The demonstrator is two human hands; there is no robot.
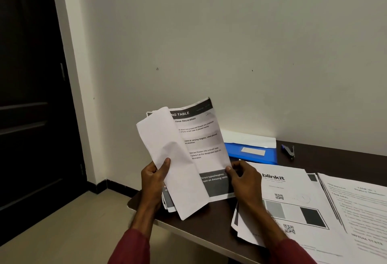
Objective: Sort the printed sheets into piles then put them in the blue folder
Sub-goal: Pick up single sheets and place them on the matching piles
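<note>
held sheets (199,148) raised above near-left corner of dark table (209,228), printed page facing camera, blank sheet (178,169) folded over in front on left side. left hand (154,180) grips left edge, thumb pressed on blank sheet, fingers curled behind. right hand (245,178) pinches printed page's lower right edge with thumb in front. blinkit pile (293,196) flat on table just right of right hand. text-page pile (360,211) beside it at far right. blue folder (251,152) behind, near wall, white sheet on its far edge. stapler (288,151) right of folder. dark door (31,96) at left.
</note>
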